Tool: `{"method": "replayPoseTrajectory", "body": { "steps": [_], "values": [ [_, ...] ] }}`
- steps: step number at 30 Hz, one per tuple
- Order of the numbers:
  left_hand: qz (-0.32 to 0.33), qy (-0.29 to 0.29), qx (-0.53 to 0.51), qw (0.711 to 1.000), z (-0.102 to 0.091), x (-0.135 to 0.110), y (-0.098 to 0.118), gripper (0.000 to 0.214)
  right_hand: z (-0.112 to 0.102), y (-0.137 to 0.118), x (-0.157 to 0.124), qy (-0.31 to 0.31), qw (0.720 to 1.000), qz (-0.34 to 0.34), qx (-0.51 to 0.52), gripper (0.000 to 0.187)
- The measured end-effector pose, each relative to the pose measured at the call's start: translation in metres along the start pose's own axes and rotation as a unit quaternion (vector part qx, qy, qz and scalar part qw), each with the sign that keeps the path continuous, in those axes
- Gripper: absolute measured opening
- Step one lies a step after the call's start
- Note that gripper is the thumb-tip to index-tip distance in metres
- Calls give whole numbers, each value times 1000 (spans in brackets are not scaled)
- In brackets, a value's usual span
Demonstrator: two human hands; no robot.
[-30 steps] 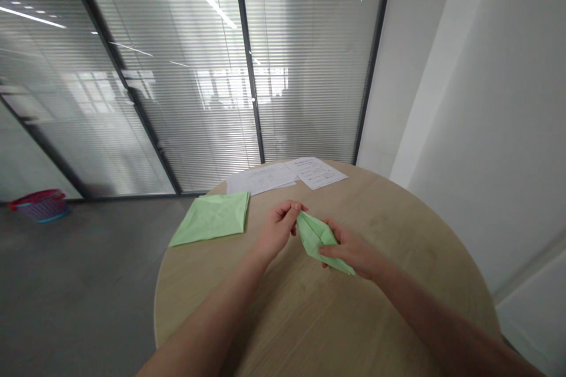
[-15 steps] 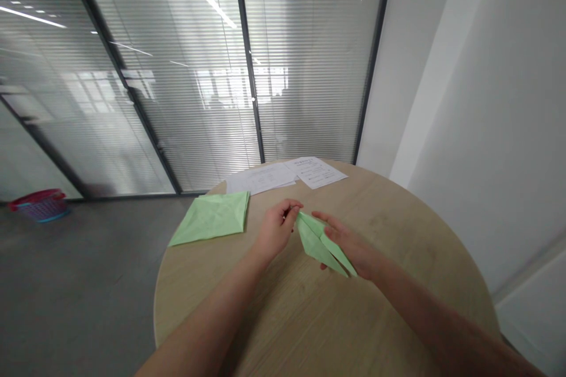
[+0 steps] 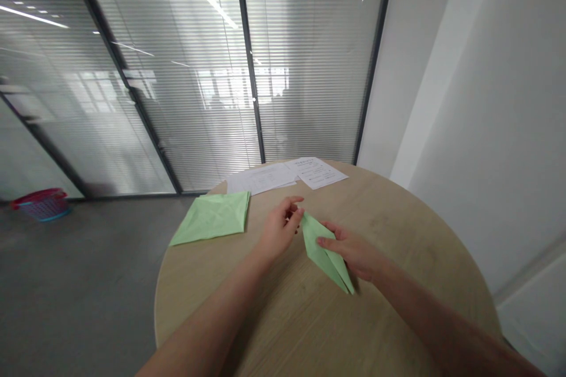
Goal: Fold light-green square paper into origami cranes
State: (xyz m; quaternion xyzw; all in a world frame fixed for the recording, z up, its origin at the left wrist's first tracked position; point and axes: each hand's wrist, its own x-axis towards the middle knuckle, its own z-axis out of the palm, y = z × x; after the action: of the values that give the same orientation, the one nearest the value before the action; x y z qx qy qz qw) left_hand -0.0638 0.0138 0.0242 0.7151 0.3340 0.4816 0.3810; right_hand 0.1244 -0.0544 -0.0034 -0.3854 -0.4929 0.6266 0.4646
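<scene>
While your right hand [image 3: 354,254] grasps the folded green paper [image 3: 313,240], thumb on top and fingers behind, your left hand [image 3: 279,225] sits at its upper tip, index finger extended; whether thumb and fingers pinch that tip, cannot tell. Piece is narrow, slanting down to your right, two points side by side at its lower end, over the middle of the tabletop [image 3: 398,212]. Larger folded green sheet [image 3: 214,217] lies to your left, near the edge. Writing: at the far edge, right-hand white sheet [image 3: 316,173] carries a dark heading and rows of print, too small to read; left-hand white sheet [image 3: 259,178] beside it shows fainter print, equally illegible.
</scene>
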Motion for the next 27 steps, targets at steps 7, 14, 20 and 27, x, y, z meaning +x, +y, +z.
{"method": "replayPoseTrajectory", "body": {
  "steps": [7,14,20,27],
  "values": [
    [-134,-76,-93,984,6,1,3,38,-2,7,4,49,995,-43,-72,36],
    [-127,-46,-113,984,7,0,7,35,0,3,1,21,995,-20,-91,35],
    [-156,-38,-197,967,2,1,8,42,1,2,-2,-4,998,11,-65,46],
    [-226,-82,-311,920,0,-3,7,54,2,-1,-6,-54,997,49,-28,50]
  ]
}}
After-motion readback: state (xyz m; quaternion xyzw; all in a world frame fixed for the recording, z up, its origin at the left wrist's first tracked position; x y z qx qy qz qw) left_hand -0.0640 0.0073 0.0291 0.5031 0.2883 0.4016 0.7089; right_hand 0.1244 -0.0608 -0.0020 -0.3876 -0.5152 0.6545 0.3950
